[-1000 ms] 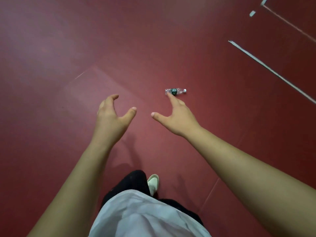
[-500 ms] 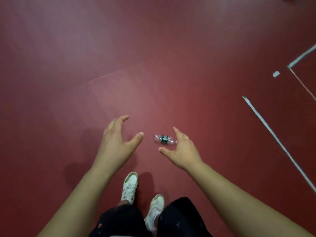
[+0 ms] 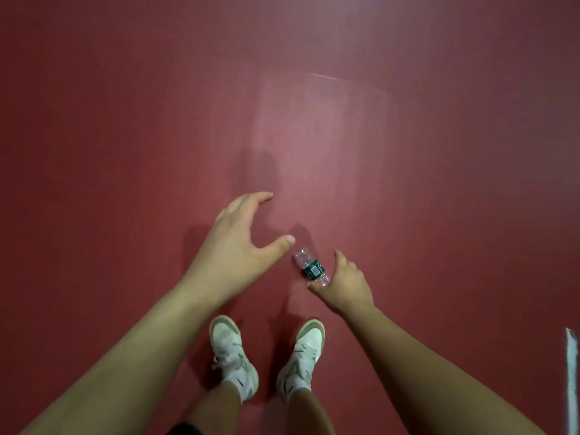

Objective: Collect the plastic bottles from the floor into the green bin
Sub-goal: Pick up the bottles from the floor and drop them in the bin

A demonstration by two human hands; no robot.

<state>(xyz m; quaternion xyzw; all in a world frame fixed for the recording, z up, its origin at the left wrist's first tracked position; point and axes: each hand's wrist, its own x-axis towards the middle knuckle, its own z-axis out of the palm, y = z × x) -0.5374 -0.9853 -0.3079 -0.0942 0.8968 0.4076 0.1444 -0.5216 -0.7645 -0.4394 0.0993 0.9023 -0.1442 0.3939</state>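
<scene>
The dark red floor (image 3: 125, 120) fills nearly the whole view, with no green bin anywhere in sight. Over it reach two bare forearms. The left hand (image 3: 238, 246) hangs spread wide, its fingers gently curved and holding nothing, with the thumb tip just beside the far end of the bottle. The right hand (image 3: 346, 285) is lower and cupped at the bottle's near end, thumb and forefinger splayed apart on either side. The thumb lies against or just under the plastic, but no finger is seen wrapped round it. Below the hands stand a pair of pale sneakers (image 3: 230, 356), toes pointing forward.

The clear plastic water bottle (image 3: 309, 266), banded with a green label, lies on its side at a slant on the floor, just ahead of the right shoe and between the two hands. A strip of white floor marking (image 3: 572, 372) shows at the right edge.

The step in hand looks like the pickup itself. The right hand next needs to close round the bottle's body before lifting, since a round, light bottle may roll off a loose touch. After that the bin must be found.
</scene>
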